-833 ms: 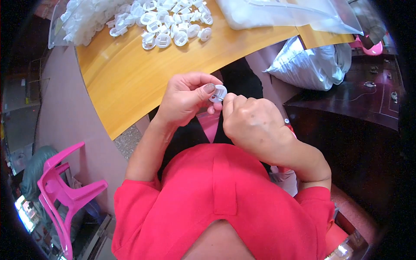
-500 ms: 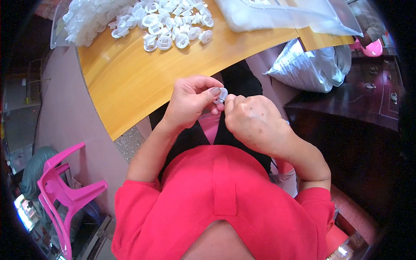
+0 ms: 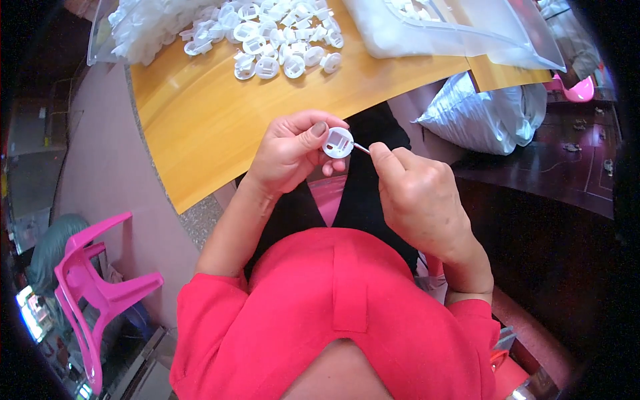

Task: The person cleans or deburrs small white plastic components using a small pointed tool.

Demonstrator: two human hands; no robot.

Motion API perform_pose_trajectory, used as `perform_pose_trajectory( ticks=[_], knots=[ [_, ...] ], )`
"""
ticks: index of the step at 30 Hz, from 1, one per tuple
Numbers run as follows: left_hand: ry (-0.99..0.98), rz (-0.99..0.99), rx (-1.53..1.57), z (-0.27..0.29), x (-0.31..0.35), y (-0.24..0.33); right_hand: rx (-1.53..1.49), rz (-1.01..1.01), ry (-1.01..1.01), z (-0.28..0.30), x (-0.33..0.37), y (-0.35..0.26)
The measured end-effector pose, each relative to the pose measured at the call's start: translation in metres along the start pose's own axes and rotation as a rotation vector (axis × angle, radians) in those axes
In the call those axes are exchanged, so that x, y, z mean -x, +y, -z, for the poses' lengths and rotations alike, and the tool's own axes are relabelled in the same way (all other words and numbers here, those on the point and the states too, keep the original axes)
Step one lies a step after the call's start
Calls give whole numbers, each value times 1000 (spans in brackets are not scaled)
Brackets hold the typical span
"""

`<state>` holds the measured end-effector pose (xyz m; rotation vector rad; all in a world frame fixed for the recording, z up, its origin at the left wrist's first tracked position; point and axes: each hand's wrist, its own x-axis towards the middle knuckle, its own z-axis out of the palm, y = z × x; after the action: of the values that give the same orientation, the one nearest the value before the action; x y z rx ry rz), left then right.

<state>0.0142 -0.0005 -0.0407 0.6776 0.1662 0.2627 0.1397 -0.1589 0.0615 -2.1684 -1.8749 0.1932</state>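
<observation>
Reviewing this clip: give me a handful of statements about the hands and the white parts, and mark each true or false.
1. The left hand holds a round white plastic piece between thumb and fingers. True.
2. The right hand rests flat on the wooden table. False: it is raised off the table, pinching a thin pin whose tip meets the white piece.
3. A pile of similar white pieces lies on the table beyond the hands. True.
4. The plastic chair at the person's left is blue. False: it is pink.
5. The person wears a green top. False: the top is red.
</observation>
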Motion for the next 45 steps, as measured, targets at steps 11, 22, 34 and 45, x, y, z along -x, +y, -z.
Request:
perform_pose_trajectory(
  ticks=[11, 22, 34, 45],
  knots=[
    [491, -640, -616, 7, -13, 88, -146, -7, 5, -32, 6, 9],
    [925, -1080, -1898, 53, -49, 218, -257, -22, -69, -69, 13, 22],
    [818, -389, -1423, 73, -43, 91, -274, 7, -139, -74, 13, 21],
    [793, -665, -856, 83, -35, 98, -264, 16, -149, -72, 15, 21]
  ],
)
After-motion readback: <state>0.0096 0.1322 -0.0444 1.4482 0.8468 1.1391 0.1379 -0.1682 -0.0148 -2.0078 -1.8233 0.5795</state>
